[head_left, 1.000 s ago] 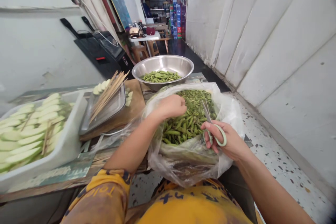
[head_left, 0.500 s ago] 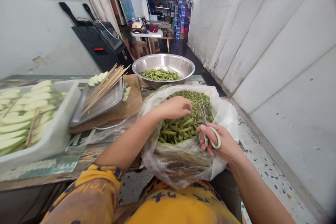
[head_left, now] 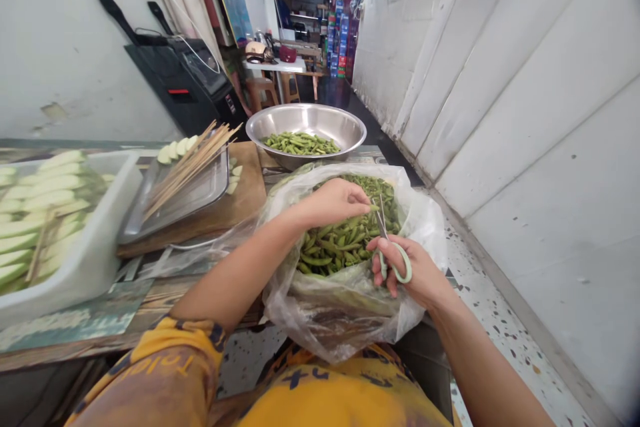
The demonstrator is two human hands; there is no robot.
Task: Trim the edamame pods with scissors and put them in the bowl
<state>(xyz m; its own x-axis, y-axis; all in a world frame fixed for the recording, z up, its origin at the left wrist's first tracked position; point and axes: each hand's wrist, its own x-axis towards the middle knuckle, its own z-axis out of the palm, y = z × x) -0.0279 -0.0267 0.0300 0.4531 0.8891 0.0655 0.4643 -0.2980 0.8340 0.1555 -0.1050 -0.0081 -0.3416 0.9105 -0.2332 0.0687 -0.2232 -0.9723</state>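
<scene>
My left hand (head_left: pixel 340 201) is closed in a pinch on a green soybean pod (head_left: pixel 373 208), held over the open plastic bag (head_left: pixel 425 213). Loose pods (head_left: pixel 335 243) fill the bag beneath both hands. In my right hand (head_left: pixel 407 267) is a pair of scissors (head_left: pixel 395 255) with pale green handles. Their blades point up and away, parted slightly, with the tips right beside the pod in my left hand. Whether the blades touch the pod I cannot tell. Behind the bag a steel basin (head_left: pixel 305 117) holds more pods (head_left: pixel 301 143).
On the left stands a white tub (head_left: pixel 107 240) of sliced pale green vegetables. Wooden skewers (head_left: pixel 193 170) rest across a metal tray (head_left: pixel 213 180) on a wooden board (head_left: pixel 250 193). A black wheeled case-like object (head_left: pixel 175 73) leans by the wall. A white wall (head_left: pixel 530 80) runs along the right.
My left hand now has a pod pinched at its fingertips and holds it at the scissor blades. The scissors have shifted slightly left. The whole view has turned a little.
</scene>
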